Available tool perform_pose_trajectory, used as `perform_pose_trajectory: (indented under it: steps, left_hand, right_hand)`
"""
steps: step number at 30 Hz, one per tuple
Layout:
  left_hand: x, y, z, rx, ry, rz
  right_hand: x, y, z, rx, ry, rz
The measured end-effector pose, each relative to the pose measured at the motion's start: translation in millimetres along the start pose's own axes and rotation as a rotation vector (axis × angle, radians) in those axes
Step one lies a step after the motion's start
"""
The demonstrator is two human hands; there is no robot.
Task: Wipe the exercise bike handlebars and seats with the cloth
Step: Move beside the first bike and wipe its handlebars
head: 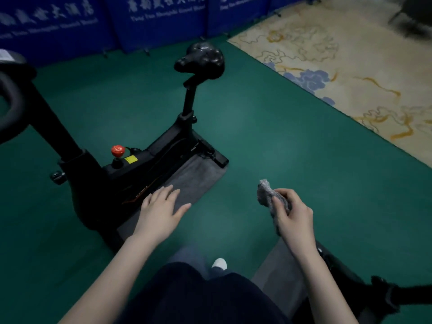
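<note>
Your right hand [292, 216] grips the cloth [265, 191]. The fingers are curled round a grey wad, with one end sticking up past the thumb. It's bunched small, probably so you get a firm pad to rub with. The cloth is held in the air over the green floor [257, 127] and touches no part of either bike.

Your left hand [161, 206] has its fingers straight and spread and holds nothing. It lies over the near edge of the grey mat [198, 176] under the bike [131, 169]. Can't tell if it's just hovering or resting on something. Likely it's out for balance, or free to steady the frame.

The seat [202, 59] is up on its post at the far end of the bike, well apart from the cloth. The handlebar [10, 106] is at the left edge, only partly in view, also well apart. The red knob [118, 150] sits on the frame between them.

A second bike [346, 274] shows at lower right, just beside your right forearm, on its own grey mat.

Judgement: no wiping contact at this moment. You stand between the two bikes, so the cloth hand next needs to reach a seat or bar.
</note>
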State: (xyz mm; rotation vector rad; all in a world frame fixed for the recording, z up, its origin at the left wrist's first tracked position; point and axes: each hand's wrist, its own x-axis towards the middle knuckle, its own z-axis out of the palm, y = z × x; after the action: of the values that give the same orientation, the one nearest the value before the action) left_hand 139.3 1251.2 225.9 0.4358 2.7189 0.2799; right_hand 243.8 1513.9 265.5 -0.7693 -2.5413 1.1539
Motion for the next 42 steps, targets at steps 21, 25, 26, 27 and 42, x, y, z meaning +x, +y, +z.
perform_pose_trajectory:
  steps: [21, 25, 26, 27, 42]
  left_hand:
    - [123, -32, -35, -0.163, 0.087, -0.391]
    - [146, -40, -48, -0.176, 0.130, -0.430]
    - [147, -42, -50, -0.176, 0.137, -0.444]
    - [148, -45, -52, -0.179, 0.146, -0.468]
    - [155, -67, -63, -0.351, 0.289, -1.067]
  right_hand:
    - [206, -97, 111, 0.048, -0.426, -0.435]
    - [237, -120, 135, 0.079, -0.453, -0.446]
    - [242, -126, 140, 0.085, -0.466, -0.455]
    - [247, -134, 147, 0.090, -0.485, -0.475]
    - [334, -244, 261, 0.187, -0.951, -0.819]
